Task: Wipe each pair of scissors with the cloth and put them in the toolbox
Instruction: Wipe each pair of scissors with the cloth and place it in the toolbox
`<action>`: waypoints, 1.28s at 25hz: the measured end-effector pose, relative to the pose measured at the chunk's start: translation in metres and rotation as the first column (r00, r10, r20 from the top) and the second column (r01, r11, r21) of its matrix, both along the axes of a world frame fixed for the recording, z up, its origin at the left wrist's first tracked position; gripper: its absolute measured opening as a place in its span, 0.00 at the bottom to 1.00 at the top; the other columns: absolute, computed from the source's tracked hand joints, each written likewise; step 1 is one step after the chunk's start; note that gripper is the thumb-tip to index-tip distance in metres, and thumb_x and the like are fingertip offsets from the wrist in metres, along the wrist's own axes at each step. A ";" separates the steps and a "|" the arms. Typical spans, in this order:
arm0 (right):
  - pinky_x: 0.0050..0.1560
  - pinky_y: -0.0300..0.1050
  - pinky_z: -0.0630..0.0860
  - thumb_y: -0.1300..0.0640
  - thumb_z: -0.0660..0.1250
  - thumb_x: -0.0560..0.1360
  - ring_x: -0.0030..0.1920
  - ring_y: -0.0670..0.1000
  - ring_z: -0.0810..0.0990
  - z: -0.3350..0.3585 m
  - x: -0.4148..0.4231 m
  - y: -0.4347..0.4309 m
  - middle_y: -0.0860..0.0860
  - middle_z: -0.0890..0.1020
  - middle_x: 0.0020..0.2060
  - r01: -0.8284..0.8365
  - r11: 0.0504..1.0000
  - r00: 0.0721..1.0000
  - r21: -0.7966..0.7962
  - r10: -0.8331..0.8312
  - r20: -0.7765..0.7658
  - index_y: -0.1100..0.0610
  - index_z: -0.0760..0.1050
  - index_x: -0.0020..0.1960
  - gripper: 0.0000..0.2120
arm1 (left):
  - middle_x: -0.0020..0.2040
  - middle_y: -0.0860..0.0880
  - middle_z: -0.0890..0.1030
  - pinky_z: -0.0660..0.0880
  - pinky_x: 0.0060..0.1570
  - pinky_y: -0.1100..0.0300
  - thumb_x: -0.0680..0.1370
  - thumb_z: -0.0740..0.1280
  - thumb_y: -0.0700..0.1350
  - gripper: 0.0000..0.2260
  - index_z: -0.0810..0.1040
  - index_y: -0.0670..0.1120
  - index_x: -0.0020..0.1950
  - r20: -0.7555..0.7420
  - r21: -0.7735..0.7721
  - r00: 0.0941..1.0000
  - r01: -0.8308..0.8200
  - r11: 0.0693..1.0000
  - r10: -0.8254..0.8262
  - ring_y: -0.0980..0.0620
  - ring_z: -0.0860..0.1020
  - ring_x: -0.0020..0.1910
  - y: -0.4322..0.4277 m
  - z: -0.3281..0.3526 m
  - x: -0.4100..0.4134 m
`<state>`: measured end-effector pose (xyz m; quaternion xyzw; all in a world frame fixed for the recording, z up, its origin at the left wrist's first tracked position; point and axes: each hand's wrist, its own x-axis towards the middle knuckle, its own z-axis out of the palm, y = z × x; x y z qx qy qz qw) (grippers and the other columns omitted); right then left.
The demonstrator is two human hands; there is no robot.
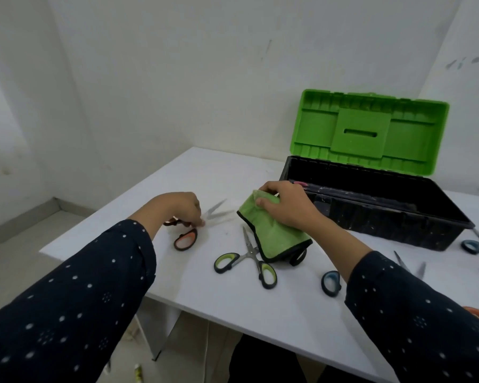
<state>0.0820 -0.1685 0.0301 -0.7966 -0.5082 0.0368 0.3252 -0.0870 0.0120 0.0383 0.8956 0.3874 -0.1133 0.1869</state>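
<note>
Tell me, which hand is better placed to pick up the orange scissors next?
Left. The left hand holds the orange scissors at their handles, while the right hand is busy gripping the cloth.

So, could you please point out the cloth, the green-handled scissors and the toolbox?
cloth (271, 234), head view, on its green middle fold.
green-handled scissors (251, 254), head view, on the pivot where the blades cross.
toolbox (371, 217), head view, on its black front wall.

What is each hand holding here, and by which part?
The right hand grips the green cloth by its upper end. The left hand pinches the orange-handled scissors near the pivot, with one handle hidden under it.
</note>
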 end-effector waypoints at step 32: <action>0.43 0.55 0.83 0.58 0.79 0.68 0.43 0.57 0.86 0.089 0.102 -0.107 0.56 0.87 0.44 0.335 0.765 0.793 0.550 0.086 -0.603 0.54 0.75 0.54 0.18 | 0.43 0.45 0.83 0.81 0.39 0.64 0.73 0.73 0.35 0.07 0.80 0.39 0.49 0.549 -0.766 0.276 0.545 0.343 0.789 0.53 0.82 0.39 -0.149 0.099 0.187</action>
